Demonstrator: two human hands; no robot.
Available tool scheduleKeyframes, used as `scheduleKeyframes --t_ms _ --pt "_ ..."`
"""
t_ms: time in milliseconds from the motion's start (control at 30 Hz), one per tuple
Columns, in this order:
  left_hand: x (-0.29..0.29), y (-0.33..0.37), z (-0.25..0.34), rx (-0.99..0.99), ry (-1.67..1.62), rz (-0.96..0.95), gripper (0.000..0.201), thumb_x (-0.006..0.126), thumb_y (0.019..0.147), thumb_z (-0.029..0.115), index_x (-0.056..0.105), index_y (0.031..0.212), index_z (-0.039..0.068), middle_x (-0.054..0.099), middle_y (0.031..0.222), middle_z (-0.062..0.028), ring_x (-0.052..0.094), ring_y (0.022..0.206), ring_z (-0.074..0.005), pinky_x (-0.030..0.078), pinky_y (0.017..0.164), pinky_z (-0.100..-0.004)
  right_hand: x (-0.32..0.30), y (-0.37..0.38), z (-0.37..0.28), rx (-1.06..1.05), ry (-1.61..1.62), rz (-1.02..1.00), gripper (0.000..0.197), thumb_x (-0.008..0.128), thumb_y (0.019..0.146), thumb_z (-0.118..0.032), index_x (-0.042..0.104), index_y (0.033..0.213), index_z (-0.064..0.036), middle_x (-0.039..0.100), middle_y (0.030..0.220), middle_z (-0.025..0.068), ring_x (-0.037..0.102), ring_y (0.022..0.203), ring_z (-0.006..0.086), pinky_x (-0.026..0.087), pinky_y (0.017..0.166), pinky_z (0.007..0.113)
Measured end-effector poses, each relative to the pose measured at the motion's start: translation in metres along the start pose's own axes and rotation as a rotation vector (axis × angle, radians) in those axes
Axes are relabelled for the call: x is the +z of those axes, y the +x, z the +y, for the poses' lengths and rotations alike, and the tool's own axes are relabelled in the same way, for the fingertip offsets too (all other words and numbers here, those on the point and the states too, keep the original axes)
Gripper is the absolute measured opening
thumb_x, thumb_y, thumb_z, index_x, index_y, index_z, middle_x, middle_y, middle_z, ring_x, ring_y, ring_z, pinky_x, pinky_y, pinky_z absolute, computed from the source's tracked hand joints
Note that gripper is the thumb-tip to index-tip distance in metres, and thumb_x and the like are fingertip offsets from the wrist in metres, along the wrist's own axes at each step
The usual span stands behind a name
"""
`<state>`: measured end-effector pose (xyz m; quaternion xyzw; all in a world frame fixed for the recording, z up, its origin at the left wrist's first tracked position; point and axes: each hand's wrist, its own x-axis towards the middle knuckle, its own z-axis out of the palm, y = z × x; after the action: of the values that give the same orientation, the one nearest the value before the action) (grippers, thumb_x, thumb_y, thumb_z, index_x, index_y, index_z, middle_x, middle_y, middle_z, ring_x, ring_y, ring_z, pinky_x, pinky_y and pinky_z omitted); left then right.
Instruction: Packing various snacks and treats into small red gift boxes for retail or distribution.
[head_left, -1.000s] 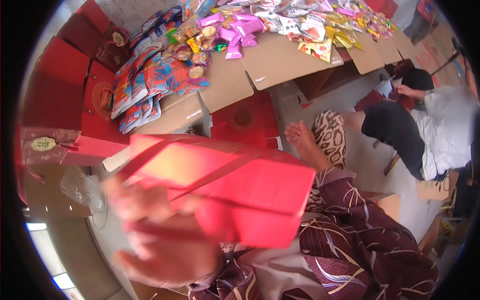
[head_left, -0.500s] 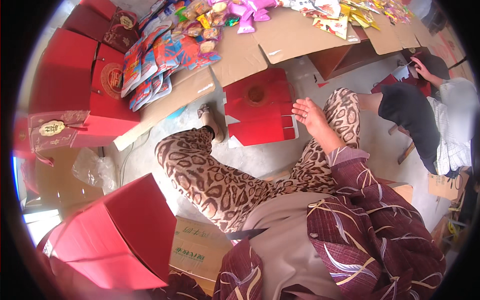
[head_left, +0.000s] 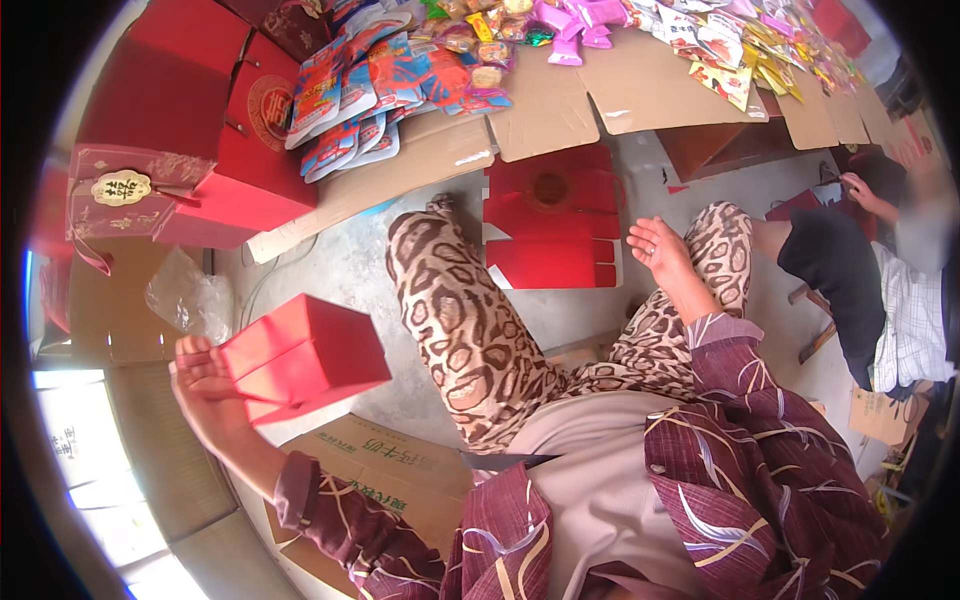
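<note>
At the left, my left hand (head_left: 210, 385) is palm up with its fingers stretched out. Right beside its fingers is a folded red box (head_left: 310, 355), tilted, above the floor near a brown carton. The fingers do not appear wrapped round the box, and whether they still touch it I cannot tell. My right hand (head_left: 658, 250) hovers open and empty above my right knee. Closest to it is an unfolded red gift box (head_left: 550, 262) with a round emblem, lying flat on the floor under the table edge.
The cardboard-covered table (head_left: 540, 120) carries blue-red snack pouches (head_left: 345, 95) and heaps of small wrapped snacks (head_left: 600, 12). Tall red boxes (head_left: 150, 100) stand at left. A clear plastic bag (head_left: 195, 300) and brown carton (head_left: 380, 455) lie near. Another person (head_left: 850, 260) sits at right.
The red box has moved away from me, forward and lower, and looks smaller. My left hand has come into view beside it. The view has shifted left; my right hand stays open.
</note>
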<state>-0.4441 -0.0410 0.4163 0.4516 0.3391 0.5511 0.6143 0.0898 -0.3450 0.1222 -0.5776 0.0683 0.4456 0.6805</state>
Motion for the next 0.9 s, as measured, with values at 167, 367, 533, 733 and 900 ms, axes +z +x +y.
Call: scheduleKeyframes --t_ms 167,367,533,733,900 --pt "-0.074 0.045 -0.126 -0.243 -0.082 0.034 0.01 0.059 0.091 0.016 0.056 0.096 0.007 0.064 0.105 -0.0046 0.06 0.1 -0.0155 0.051 0.079 -0.0312 -0.009 -0.003 -0.004 -0.03 -0.055 0.028 0.043 0.044 0.101 -0.038 0.056 0.12 -0.0018 0.065 0.11 0.0113 0.063 0.093 0.0204 0.05 0.08 0.034" --pt "-0.1 0.077 -0.235 -0.492 0.159 0.194 0.009 0.068 0.087 0.022 0.065 0.095 0.02 0.068 0.093 0.0049 0.059 0.099 -0.0119 0.029 0.097 -0.0626 -0.001 -0.014 -0.001 -0.013 -0.161 0.043 0.041 0.043 0.102 -0.038 0.059 0.116 -0.0026 0.067 0.104 0.0095 0.065 0.089 0.0189 0.051 0.077 0.033" --pt "-0.112 0.109 -0.259 -0.602 0.126 0.196 0.016 0.071 0.085 0.024 0.066 0.1 0.02 0.068 0.094 0.0034 0.06 0.098 -0.0162 0.011 0.105 -0.068 0.01 -0.022 0.001 -0.003 -0.247 0.031 0.04 0.043 0.102 -0.037 0.059 0.116 -0.0028 0.067 0.103 0.0089 0.064 0.089 0.018 0.05 0.077 0.032" --pt "-0.098 0.158 -0.313 -0.558 0.037 0.051 0.017 0.071 0.085 0.026 0.066 0.1 0.021 0.07 0.099 0.0038 0.062 0.1 -0.0143 0.011 0.106 -0.068 0.013 -0.03 -0.002 -0.001 -0.323 0.077 0.037 0.043 0.102 -0.035 0.06 0.113 -0.0037 0.066 0.1 0.0081 0.064 0.087 0.0168 0.05 0.076 0.031" --pt "-0.174 0.228 -0.371 -0.617 -0.068 0.098 0.023 0.053 0.096 0.031 0.056 0.118 0.024 0.064 0.118 0.0049 0.06 0.111 -0.0167 0.019 0.103 -0.0667 0.036 -0.035 0.006 0.041 -0.391 0.052 0.035 0.045 0.102 -0.034 0.061 0.108 -0.0042 0.067 0.097 0.0072 0.064 0.084 0.0162 0.05 0.074 0.029"
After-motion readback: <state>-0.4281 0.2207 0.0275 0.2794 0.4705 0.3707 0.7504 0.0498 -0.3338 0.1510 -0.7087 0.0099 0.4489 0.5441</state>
